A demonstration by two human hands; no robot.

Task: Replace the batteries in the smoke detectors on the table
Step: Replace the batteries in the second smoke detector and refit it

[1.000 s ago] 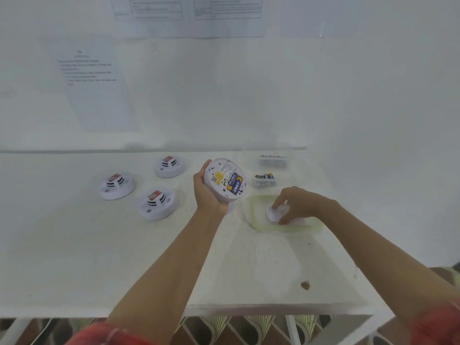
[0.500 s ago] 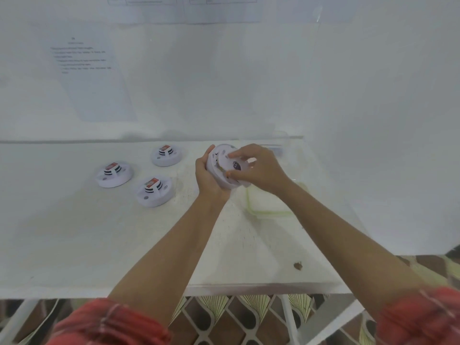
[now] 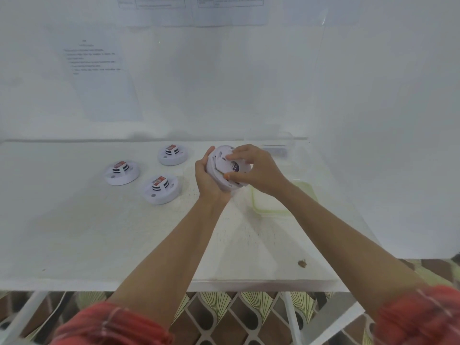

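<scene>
Just left of tray, left hand cups detector, right hand grips back cover: reclosing step, I judge; twist-lock next.

A round white plastic smoke detector is tilted on edge above the table's far middle, its back facing the camera. The left hand and the right hand grip it. Three matching detectors with red-topped centres lie flat to its left: the far detector, the left detector and the near detector.
</scene>
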